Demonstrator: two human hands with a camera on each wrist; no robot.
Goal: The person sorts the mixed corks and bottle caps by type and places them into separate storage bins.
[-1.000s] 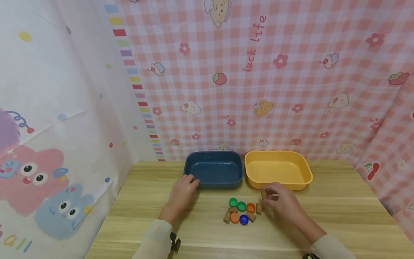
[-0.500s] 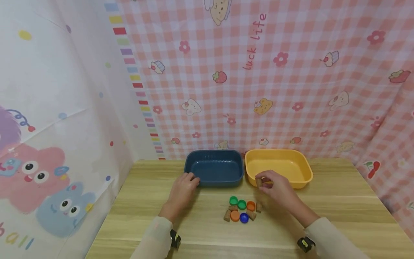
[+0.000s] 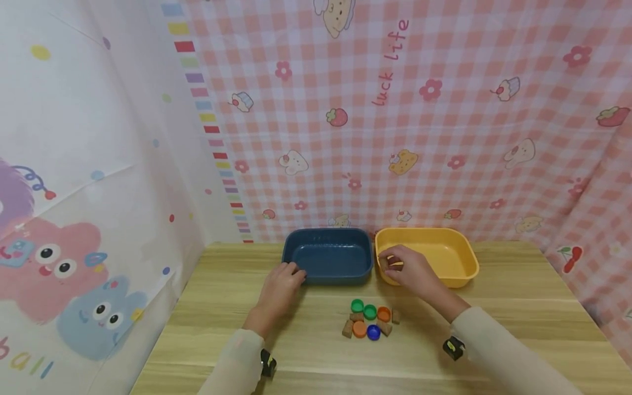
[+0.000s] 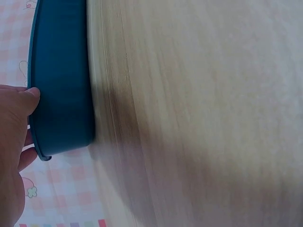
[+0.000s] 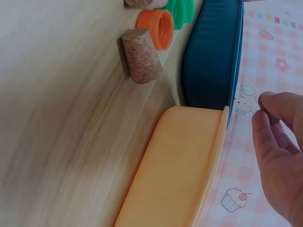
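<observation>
My right hand (image 3: 412, 270) pinches a brown cork (image 5: 270, 111) between thumb and fingertips, over the near left corner of the yellow bin (image 3: 436, 258). At the near left corner of the dark blue bin (image 3: 328, 258), my left hand (image 3: 282, 285) grips the rim, its thumb on the outer wall in the left wrist view. On the table in front of the bins lie several corks (image 5: 142, 56) among bottle caps: two green caps (image 3: 370, 312), two orange caps (image 3: 359, 329) and a blue cap (image 3: 373, 332).
Both bins stand side by side at the back of the wooden table (image 3: 316, 359). Behind them hangs a pink checked cloth (image 3: 345, 137), and a white printed cloth (image 3: 123, 219) hangs on the left.
My right hand has lifted the cork from beside the group of caps and carried it forward and left, up over the yellow bin. My left hand has stayed at the blue bin's rim.
</observation>
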